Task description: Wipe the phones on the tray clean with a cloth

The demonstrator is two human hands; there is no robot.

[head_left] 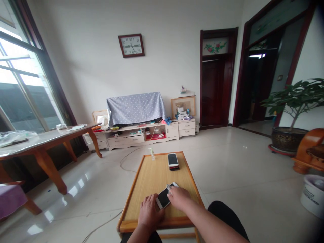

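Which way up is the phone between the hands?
Screen up: the phone shows dark glass and a white bezel, lying flat on the table.

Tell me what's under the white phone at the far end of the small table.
The white phone lies on top of a stack. A thin reddish edge and a dark device show beneath it. Their faces, and how many devices there are, stay covered.

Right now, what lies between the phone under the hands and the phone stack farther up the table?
In the head view, only bare tabletop lies between the phone and the phone stack; the small bottle stands off to the left.
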